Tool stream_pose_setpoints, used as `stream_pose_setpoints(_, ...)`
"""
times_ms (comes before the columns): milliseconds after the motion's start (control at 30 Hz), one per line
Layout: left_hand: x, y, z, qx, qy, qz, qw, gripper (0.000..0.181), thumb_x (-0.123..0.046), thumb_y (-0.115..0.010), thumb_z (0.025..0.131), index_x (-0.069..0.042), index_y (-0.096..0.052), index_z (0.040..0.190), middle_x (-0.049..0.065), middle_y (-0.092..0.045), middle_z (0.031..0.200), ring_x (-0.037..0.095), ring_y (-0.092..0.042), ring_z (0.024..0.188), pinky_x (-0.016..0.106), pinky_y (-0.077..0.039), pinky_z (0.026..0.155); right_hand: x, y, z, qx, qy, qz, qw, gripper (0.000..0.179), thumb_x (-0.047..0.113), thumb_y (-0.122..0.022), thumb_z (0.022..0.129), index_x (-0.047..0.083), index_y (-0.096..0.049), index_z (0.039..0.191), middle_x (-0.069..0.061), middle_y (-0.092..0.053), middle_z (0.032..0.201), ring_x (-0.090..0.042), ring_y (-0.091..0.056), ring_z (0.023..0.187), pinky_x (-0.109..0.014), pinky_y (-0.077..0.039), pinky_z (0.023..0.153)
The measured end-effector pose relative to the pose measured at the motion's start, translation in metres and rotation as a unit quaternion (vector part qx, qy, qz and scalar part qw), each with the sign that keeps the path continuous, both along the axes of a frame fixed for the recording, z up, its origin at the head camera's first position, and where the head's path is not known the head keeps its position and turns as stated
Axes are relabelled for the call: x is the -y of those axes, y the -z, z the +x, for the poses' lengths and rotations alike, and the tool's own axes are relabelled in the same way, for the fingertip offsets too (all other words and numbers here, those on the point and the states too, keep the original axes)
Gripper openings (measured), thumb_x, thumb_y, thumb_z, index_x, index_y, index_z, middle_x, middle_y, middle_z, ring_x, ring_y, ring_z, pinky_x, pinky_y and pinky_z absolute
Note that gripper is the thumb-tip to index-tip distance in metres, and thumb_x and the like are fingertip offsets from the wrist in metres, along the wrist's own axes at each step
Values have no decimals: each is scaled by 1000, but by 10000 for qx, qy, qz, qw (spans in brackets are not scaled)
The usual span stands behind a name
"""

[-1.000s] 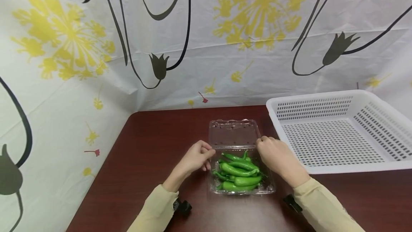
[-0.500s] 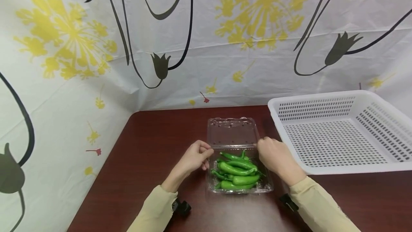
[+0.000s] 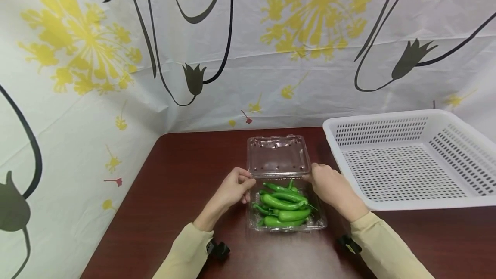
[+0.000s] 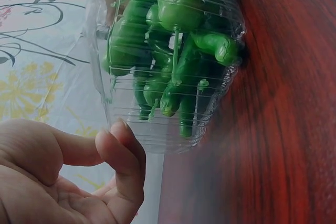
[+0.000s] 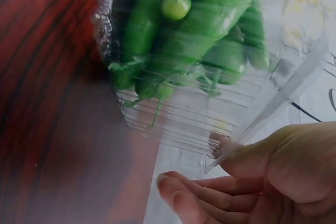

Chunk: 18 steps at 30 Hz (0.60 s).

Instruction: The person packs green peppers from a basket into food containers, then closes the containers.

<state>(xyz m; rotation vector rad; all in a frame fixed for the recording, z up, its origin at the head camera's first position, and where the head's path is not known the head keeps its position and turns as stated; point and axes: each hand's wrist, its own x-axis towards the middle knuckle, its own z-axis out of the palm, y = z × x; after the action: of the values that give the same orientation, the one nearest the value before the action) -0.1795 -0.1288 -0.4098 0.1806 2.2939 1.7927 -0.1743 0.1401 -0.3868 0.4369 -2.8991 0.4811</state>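
A clear plastic clamshell container sits on the dark red table, its lid swung back on the far side. Inside lie several long green peppers, stems on. My left hand pinches the container's back left corner near the hinge; in the left wrist view its thumb and fingertips meet at the rim. At the back right corner, my right hand grips the hinge edge, and the right wrist view has its thumb against the plastic. The exact contact of the right fingers is partly hidden.
A large white perforated basket stands to the right, close to my right hand. The table ends at the back against a patterned cloth, which also hangs along the left side.
The lid's far edge has tilted upward a little. Both hands stay at the back corners, and the container has shifted slightly left in view.
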Motion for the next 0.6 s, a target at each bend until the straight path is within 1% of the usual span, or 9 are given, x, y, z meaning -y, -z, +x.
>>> stream_pose_setpoints(133, 0, 2, -1, -17, -76, 21, 10000, 28, -4, -62, 99, 8, -45, 118, 20, -61, 94, 11, -54, 50, 23, -45, 46, 0, 2, -1, -162, 28, -225, 9996, 29, 13, -71, 95, 0, -51, 79, -15, -56, 63, -39, -63, 58, -50, -52, 50)
stream_pose_setpoints(267, 1, 2, -2, -25, -143, 70, 9999, 29, -4, -62, 99, 7, -44, 119, 16, -60, 92, 12, -55, 50, 23, -45, 46, 0, 2, -1, -111, 143, -469, 9987, 27, 12, -70, 95, -1, -50, 83, -11, -54, 63, -37, -63, 59, -50, -52, 51)
stream_pose_setpoints(400, 1, 3, -2, -14, -166, 143, 9998, 31, -7, -62, 100, 6, -43, 121, 14, -57, 92, 12, -56, 50, 24, -46, 46, 1, 3, 0, -148, 245, -697, 9972, 25, 11, -71, 94, -2, -51, 87, -12, -56, 66, -38, -65, 64, -52, -52, 54)
stream_pose_setpoints(600, 1, 2, -4, 74, -211, 239, 9995, 30, -12, -59, 103, 2, -42, 124, 18, -58, 94, 13, -57, 49, 23, -46, 46, 0, 5, -1, -356, 273, -986, 9941, 23, 7, -74, 91, -3, -53, 91, -15, -63, 74, -38, -66, 69, -52, -53, 59)
